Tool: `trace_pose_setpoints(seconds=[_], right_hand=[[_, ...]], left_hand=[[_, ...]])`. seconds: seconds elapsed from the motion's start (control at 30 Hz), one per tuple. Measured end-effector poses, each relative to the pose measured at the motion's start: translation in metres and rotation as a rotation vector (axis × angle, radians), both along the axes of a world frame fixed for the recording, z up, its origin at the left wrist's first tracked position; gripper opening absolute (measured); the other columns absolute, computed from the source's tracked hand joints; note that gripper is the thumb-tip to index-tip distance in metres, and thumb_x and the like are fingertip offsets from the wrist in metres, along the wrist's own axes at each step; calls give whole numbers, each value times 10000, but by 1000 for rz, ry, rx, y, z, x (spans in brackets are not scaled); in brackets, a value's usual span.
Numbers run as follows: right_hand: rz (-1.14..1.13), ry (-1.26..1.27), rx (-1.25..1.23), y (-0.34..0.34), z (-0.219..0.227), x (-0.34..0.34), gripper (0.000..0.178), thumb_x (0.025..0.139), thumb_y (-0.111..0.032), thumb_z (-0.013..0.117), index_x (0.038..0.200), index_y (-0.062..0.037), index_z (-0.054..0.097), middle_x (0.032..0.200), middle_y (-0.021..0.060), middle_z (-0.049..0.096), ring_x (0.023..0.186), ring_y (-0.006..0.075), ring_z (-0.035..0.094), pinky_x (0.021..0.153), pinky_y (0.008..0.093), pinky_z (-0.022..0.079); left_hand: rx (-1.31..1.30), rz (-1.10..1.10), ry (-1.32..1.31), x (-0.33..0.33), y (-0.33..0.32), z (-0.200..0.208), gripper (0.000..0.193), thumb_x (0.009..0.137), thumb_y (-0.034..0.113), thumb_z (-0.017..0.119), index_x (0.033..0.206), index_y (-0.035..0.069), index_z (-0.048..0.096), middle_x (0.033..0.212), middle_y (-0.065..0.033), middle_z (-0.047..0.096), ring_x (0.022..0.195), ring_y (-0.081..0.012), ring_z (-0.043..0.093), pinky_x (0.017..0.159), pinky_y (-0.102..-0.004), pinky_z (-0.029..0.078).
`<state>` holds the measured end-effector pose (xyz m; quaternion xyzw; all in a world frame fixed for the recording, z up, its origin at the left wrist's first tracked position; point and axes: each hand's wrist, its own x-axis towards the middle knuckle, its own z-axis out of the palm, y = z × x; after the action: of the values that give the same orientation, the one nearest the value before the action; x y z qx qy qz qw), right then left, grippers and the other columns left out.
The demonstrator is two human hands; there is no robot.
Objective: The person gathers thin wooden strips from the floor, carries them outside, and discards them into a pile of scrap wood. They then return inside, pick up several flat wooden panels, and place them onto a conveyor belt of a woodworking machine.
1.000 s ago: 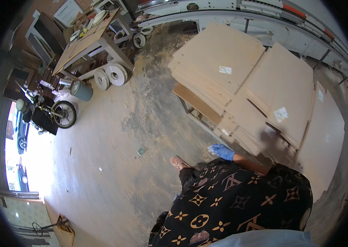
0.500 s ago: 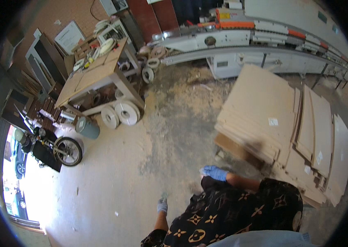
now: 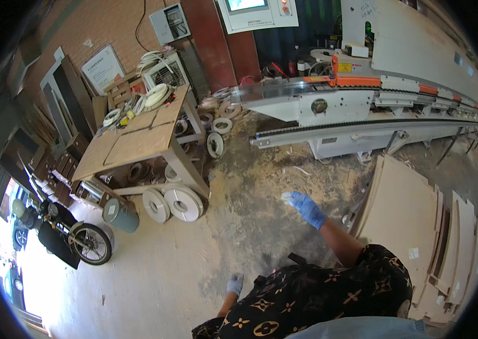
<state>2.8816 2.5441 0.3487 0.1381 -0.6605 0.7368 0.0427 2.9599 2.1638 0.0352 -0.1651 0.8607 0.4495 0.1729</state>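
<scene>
My right hand [image 3: 305, 209], in a blue glove with pale fingertips, reaches out ahead of my body over the dusty floor. Its fingers are stretched out and nothing shows in them. Lower down, my left hand [image 3: 235, 283] hangs at my side in a pale glove. Its fingers look loosely extended, with no object visible in them. Nearest to the right hand is a stack of light brown boards [image 3: 390, 209] to its right. Neither hand touches anything that I can see.
A long white and orange machine [image 3: 329, 116] runs across the far right, with a control panel [image 3: 259, 17] above. At left stand a wooden worktable [image 3: 137, 127], rolls of edging [image 3: 185, 204], a grey bin [image 3: 120, 216] and a motorcycle [image 3: 89, 243]. Narrower panels [image 3: 461, 243] stand at right.
The view has tilted up, bringing the control panel into sight. My right hand has moved forward from near my body, its arm more extended. My left hand still hangs low.
</scene>
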Motion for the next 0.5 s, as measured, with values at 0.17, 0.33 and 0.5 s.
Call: trace_pose_setpoints(seconds=[0.17, 0.33, 0.5], right_hand=[[-248, 866, 683, -3, 76, -115, 265, 894, -77, 513, 1150, -18, 556, 1139, 80, 584, 1037, 163, 545, 898, 284, 431], [-166, 292, 206, -13, 153, -225, 293, 900, -160, 549, 1170, -45, 549, 1140, 61, 570, 1039, 131, 517, 908, 277, 419], [-500, 613, 413, -27, 239, -341, 324, 867, -147, 589, 1177, -63, 548, 1181, 77, 537, 1113, 189, 489, 970, 329, 379]], left_hand=[[-159, -67, -243, -48, -37, -34, 501, 823, 428, 550, 1112, 18, 555, 1083, -200, 596, 1016, -332, 555, 891, -397, 416], [-176, -131, -265, -177, -61, -33, 441, 822, 365, 577, 1086, 13, 550, 1037, -187, 601, 959, -317, 562, 853, -397, 428], [-69, -270, 86, -345, -102, 17, 386, 820, 302, 604, 1061, 7, 544, 991, -175, 607, 903, -302, 569, 816, -396, 441]])
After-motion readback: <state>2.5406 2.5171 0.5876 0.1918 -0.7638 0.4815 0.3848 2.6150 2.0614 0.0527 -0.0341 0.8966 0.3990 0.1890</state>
